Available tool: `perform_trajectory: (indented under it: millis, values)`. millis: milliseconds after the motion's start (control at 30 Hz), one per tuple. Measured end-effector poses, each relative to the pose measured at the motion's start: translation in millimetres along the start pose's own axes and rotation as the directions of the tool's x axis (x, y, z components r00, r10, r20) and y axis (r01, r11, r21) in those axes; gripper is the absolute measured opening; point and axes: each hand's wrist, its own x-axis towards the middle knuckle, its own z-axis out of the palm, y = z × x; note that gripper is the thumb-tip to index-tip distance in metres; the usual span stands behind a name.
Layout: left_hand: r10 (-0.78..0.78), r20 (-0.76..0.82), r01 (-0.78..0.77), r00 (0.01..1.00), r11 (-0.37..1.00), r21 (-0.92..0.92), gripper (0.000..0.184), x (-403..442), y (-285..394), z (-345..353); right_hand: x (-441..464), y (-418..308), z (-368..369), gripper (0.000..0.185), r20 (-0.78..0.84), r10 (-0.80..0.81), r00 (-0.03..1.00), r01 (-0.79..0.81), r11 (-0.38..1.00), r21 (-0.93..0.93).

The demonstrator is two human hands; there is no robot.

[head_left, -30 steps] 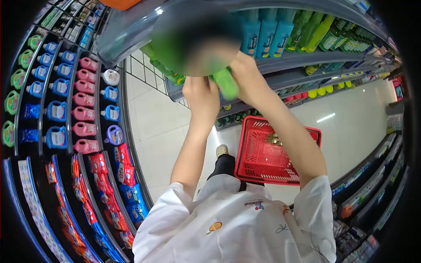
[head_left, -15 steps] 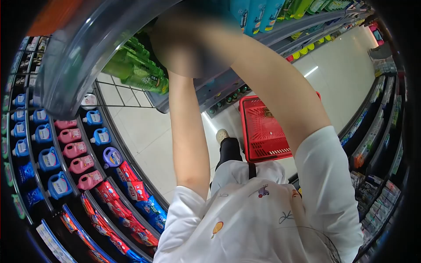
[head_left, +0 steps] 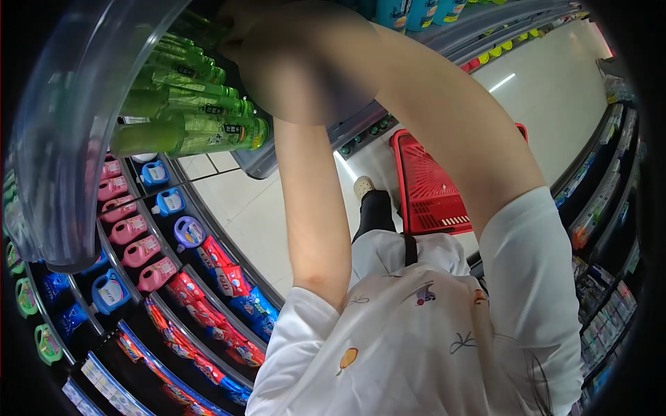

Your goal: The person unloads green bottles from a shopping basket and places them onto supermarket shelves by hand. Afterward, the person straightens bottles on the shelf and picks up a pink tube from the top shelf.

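Observation:
Both my arms reach up to a shelf in the head view. My left forearm rises beside a row of green bottles, whose labels face me. My right forearm slants in from the right, below several blue bottles. A round blurred patch covers most of both hands. Past its left edge, a dim sliver of a hand shows near the rear green bottles; whose side it belongs to I cannot tell. Whatever the fingers hold or touch is hidden.
A curved clear shelf guard hangs at upper left. A red shopping basket is beside my leg, over the pale tiled floor. Pink detergent jugs and red packets fill the left shelves; more racks line the right.
The view has shifted, so more of the green bottles shows, and the clear guard appears farther left and lower. Both arms stay raised, with the blurred patch over the hands.

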Motion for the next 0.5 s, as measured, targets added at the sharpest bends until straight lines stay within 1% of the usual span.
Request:
perform_trajectory:
  millis: [33,67,133,200,233,267,333,367,400,433,467,500]
  values:
    - [-0.035,0.010,0.035,0.999,0.999,0.011,0.030,0.2,4.4,-1.0,-0.1,0.6,2.6,0.033,-0.017,0.003,1.000,-0.003,1.000,0.017]
    - [-0.069,0.016,0.068,0.998,0.997,0.020,0.029,-0.1,8.9,-1.2,0.8,1.3,3.4,0.033,0.004,0.014,1.000,-0.014,1.000,0.024]
    - [-0.099,-0.003,0.099,0.995,0.994,-0.040,0.029,-5.0,19.5,2.7,2.8,0.8,2.1,0.034,0.049,0.032,0.998,-0.034,0.999,0.034]
    - [-0.066,-0.008,0.066,0.998,0.997,-0.047,0.030,-6.1,16.6,3.0,3.9,-3.3,-1.5,0.035,0.060,0.042,0.997,-0.039,0.998,-0.055]
    - [-0.018,-0.004,0.018,1.000,1.000,-0.020,0.031,-5.5,6.2,-1.4,1.8,-6.7,-3.8,0.035,0.064,0.050,0.997,-0.043,0.994,-0.096]
    - [0.031,0.004,-0.031,1.000,0.999,0.007,0.032,-5.5,1.6,-3.0,-1.0,-10.4,-5.8,0.035,0.049,0.069,0.996,-0.063,0.993,-0.105]
    - [0.113,-0.015,-0.113,0.994,0.993,-0.015,0.034,-18.1,15.3,6.5,-13.0,-23.1,-16.2,0.035,0.013,0.110,0.994,-0.108,0.986,-0.126]
    - [0.142,-0.023,-0.143,0.990,0.989,-0.025,0.036,-30.3,22.4,8.1,-24.0,-28.3,-23.3,0.031,-0.030,0.083,0.996,-0.086,0.992,-0.094]
    - [0.046,0.268,-0.081,0.962,0.989,0.120,0.055,-38.2,24.8,-8.0,-42.8,-37.3,-37.3,0.029,-0.069,0.064,0.996,-0.069,0.995,-0.068]
    - [0.086,0.280,-0.118,0.956,0.988,0.098,0.056,-63.2,38.9,3.9,-67.4,-43.5,-50.3,0.029,-0.108,0.048,0.993,-0.053,0.997,-0.050]
    - [0.194,0.238,-0.205,0.952,0.979,0.021,0.046,-91.9,42.4,14.4,-104.2,-42.5,-56.3,0.026,-0.397,-0.040,0.917,0.086,0.991,0.099]
    - [0.196,0.267,-0.230,0.943,0.968,0.103,0.062,-124.9,43.5,15.8,-153.6,-52.0,-91.4,0.033,-0.351,-0.022,0.936,0.087,0.982,0.168]
